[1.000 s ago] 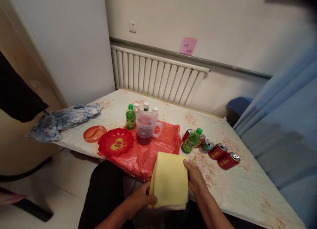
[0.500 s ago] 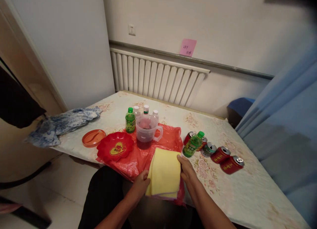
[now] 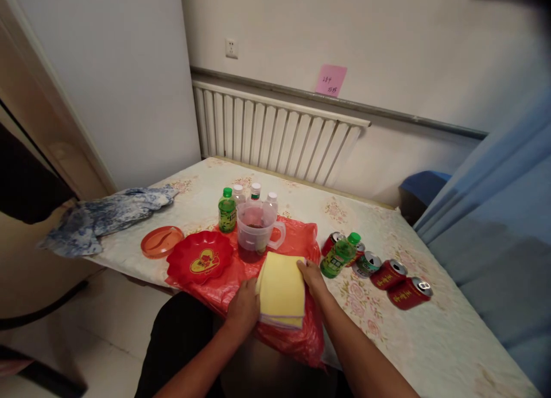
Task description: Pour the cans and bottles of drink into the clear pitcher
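Note:
A folded yellow cloth (image 3: pixel 282 286) with a purple edge is held between my two hands, over the front of a red plastic bag (image 3: pixel 297 237) spread on the table. My left hand (image 3: pixel 244 301) grips its left side, fingers closed. At the upper right edge, my right hand (image 3: pixel 310 276) pinches it. Just beyond the cloth stands a clear plastic measuring jug (image 3: pixel 253 234) with dark liquid inside. To its left is a red scalloped plate (image 3: pixel 200 257) with a yellow heart print.
Behind the jug stand a green bottle (image 3: pixel 227 211) and several white-capped bottles (image 3: pixel 271 202). At right are another green bottle (image 3: pixel 338 257) and several cans (image 3: pixel 408 293). An orange lid (image 3: pixel 161 241) and a blue-white cloth (image 3: pixel 116 214) lie left on the flowered tablecloth (image 3: pixel 439 335).
The yellow cloth has moved slightly left and up in view, nearer the jug, with both hands still on it. My left hand now covers more of its left edge.

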Tool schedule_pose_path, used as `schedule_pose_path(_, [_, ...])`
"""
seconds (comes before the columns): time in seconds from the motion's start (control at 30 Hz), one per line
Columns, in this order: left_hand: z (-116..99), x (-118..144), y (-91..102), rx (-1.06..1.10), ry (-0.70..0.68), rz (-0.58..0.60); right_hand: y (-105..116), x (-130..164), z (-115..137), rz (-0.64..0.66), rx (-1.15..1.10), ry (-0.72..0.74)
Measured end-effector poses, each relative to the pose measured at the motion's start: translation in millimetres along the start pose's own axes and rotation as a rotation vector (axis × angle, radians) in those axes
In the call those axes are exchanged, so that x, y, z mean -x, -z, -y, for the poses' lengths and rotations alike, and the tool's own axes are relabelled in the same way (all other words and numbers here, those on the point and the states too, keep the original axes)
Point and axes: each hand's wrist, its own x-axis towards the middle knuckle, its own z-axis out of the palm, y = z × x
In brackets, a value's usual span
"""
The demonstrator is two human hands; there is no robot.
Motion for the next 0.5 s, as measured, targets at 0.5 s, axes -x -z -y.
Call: schedule_pose_path(0.5, [-3.2, -6.8, -3.8, -0.173, 0.069, 0.076, 28.9, 71.0, -45.4, -0.058, 0.497, 0.056])
